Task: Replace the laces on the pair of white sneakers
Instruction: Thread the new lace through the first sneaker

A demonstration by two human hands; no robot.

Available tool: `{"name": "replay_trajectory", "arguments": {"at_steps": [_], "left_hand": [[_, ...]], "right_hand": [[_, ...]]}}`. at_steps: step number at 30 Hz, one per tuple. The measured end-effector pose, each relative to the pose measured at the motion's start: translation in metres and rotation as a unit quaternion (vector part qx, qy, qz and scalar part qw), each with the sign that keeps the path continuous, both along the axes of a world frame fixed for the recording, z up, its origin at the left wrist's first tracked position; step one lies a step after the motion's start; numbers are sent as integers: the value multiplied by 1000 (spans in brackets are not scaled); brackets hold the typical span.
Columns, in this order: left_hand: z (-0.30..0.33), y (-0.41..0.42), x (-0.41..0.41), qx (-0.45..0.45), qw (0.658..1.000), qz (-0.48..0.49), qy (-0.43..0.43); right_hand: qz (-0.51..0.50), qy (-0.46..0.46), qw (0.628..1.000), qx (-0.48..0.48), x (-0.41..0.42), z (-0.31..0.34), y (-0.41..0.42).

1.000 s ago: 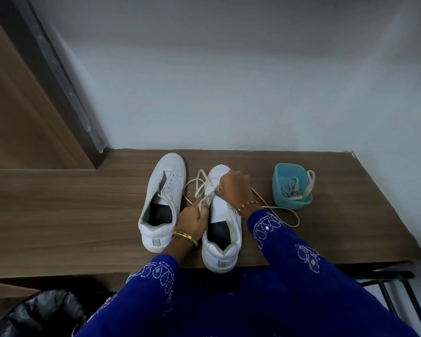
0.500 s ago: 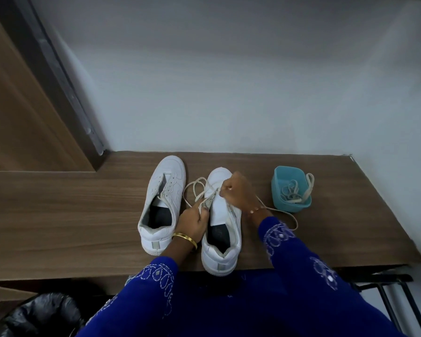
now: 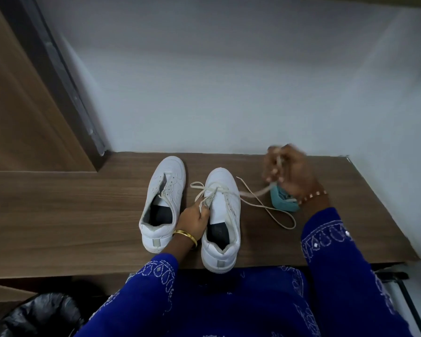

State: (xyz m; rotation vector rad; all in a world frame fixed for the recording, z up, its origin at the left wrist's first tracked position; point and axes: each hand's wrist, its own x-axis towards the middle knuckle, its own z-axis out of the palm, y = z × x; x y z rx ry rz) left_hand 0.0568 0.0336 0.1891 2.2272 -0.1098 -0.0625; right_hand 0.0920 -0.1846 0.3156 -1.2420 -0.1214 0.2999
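Observation:
Two white sneakers stand side by side on the wooden table [image 3: 58, 215], toes pointing away from me. The left sneaker [image 3: 163, 203] has no lace through its eyelets. The right sneaker [image 3: 223, 215] has a cream lace [image 3: 260, 205] through its front eyelets, with one end looping over the table to the right. My left hand [image 3: 195, 220] grips the left edge of the right sneaker's opening. My right hand [image 3: 289, 171], blurred by motion, is raised to the right above the teal cup [image 3: 283, 203] and pinches the lace, which runs taut from the shoe.
The teal cup is partly hidden behind my right wrist. A black bin bag [image 3: 34, 314] sits below the table's near edge at the left. A wooden panel [image 3: 17, 105] rises at the left, and a pale wall stands behind the table.
My right hand has left the right sneaker's eyelets and swung up and right, pulling the lace through. The left hand still holds the shoe.

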Motion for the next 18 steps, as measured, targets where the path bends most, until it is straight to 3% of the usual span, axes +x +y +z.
{"name": "replay_trajectory", "arguments": {"at_steps": [1,3,5,9,13,16,18], "left_hand": [[0,0,0,2,1000,0,2],[0,0,0,7,1000,1,7],[1,0,-1,9,1000,-5,6],[1,1,-1,22,1000,-2,16],[1,1,-1,19,1000,-10,23],[1,1,1,18,999,-18,25],[1,1,1,19,999,-20,23]], "right_hand": [[10,24,990,-137,-4,-10,2],[35,46,924,-379,-10,-31,11],[14,15,863,-505,-7,-54,26],[-62,-57,778,-622,3,-85,60],[-116,-79,737,-661,0,-104,74],[-88,-93,739,-661,3,-106,75],[-60,-76,799,-594,6,-95,74]]}}
